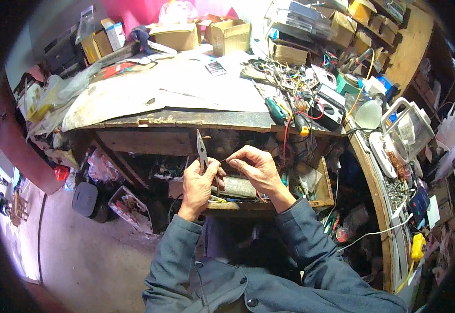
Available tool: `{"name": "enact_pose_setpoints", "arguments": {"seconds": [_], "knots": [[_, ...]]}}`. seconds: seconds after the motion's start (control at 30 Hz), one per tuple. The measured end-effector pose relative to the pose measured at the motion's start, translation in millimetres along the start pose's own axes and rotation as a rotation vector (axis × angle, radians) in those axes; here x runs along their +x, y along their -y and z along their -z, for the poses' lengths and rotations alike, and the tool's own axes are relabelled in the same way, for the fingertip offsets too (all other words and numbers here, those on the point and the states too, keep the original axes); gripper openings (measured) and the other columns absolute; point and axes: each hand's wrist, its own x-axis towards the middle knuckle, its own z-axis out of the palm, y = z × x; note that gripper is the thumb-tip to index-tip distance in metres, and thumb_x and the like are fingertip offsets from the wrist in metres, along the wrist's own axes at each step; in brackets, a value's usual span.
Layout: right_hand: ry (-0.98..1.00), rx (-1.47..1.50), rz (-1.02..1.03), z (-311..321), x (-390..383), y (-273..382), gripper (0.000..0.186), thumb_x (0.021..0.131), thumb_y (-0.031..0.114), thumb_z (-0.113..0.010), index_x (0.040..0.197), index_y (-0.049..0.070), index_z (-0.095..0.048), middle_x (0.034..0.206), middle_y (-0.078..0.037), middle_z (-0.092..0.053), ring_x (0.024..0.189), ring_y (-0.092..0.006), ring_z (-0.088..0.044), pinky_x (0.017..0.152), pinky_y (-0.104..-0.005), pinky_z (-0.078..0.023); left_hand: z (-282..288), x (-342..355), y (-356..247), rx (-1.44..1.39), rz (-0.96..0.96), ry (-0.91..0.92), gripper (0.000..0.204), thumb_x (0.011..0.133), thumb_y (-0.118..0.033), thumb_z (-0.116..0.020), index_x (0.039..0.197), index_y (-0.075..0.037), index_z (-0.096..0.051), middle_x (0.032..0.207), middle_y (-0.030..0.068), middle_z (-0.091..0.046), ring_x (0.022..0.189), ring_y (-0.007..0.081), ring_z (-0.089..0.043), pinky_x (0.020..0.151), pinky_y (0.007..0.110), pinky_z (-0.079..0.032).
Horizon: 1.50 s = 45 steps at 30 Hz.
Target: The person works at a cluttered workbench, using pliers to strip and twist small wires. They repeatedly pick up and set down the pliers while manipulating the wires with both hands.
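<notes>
My left hand [198, 185] is closed around long-nose pliers [202, 147], whose jaws point away from me above the drawer. Just right of it, my right hand [253, 169] pinches something thin, like a short wire [224, 161], with thumb and forefinger near the left hand's fingers; its far end is hard to make out. Beneath both hands is an open wooden drawer [322, 195] holding a pale cylinder [238, 187] and assorted small items, partly hidden by my hands.
The worktop [165, 88] carries paper and cardboard boxes [227, 36]. At right are tangled leads, screwdrivers [275, 108], a meter [327, 107] and a clear jug appliance [402, 135] along a wooden edge [371, 177]. A dark bin [85, 199] and crate [131, 208] stand at lower left.
</notes>
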Motion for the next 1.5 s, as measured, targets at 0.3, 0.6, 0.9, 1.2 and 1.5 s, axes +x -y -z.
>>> {"name": "enact_pose_setpoints", "arguments": {"seconds": [0.3,0.6,0.9,1.2,1.5], "knots": [[-0.05,0.315,-0.127,-7,0,-4,0.017,0.094,0.001,-0.074,0.109,0.0,-0.066,0.092,-0.004,-0.072,0.082,-0.0085,-0.067,0.074,-0.0248,-0.056,-2,1,-4,-0.042,0.051,0.008,0.015,0.103,-0.017,-0.064,0.1,-0.003,-0.063,0.081,0.0064,-0.069,0.059,0.0131,-0.064,0.054,0.028,-0.053],[-0.017,0.313,-0.16,-7,1,0,0.025,0.091,0.005,-0.077,0.112,0.001,-0.062,0.09,-0.006,-0.071,0.078,-0.0107,-0.067,0.07,-0.0256,-0.056,-1,0,-4,-0.009,0.037,0.006,0.016,0.103,-0.018,-0.064,0.099,-0.003,-0.064,0.081,0.005,-0.069,0.06,0.0123,-0.064,0.054,0.027,-0.053],[-0.037,0.276,-0.182,-8,0,1,0.026,0.091,0.003,-0.076,0.113,0.001,-0.061,0.091,-0.006,-0.071,0.078,-0.0104,-0.067,0.07,-0.0255,-0.056,-1,-1,-3,0.059,0.03,0.031,0.016,0.103,-0.018,-0.065,0.101,-0.003,-0.065,0.082,0.0041,-0.069,0.061,0.0113,-0.064,0.056,0.025,-0.051],[-0.025,0.303,-0.171,-10,0,-2,0.027,0.091,0.003,-0.076,0.114,0.002,-0.062,0.088,-0.005,-0.071,0.076,-0.009,-0.066,0.066,-0.0245,-0.055,-1,-4,0,0.154,0.0,0.022,0.017,0.105,-0.022,-0.062,0.103,-0.005,-0.062,0.082,0.0025,-0.067,0.064,0.0106,-0.065,0.058,0.025,-0.054],[-0.079,0.229,-0.133,-4,-3,6,0.024,0.091,0.005,-0.074,0.113,0.003,-0.065,0.085,-0.001,-0.069,0.072,-0.0052,-0.06,0.064,-0.0219,-0.048,0,-5,1,0.136,-0.025,-0.014,0.016,0.105,-0.02,-0.061,0.102,-0.005,-0.06,0.08,0.0025,-0.066,0.065,0.011,-0.065,0.059,0.026,-0.055]]}}
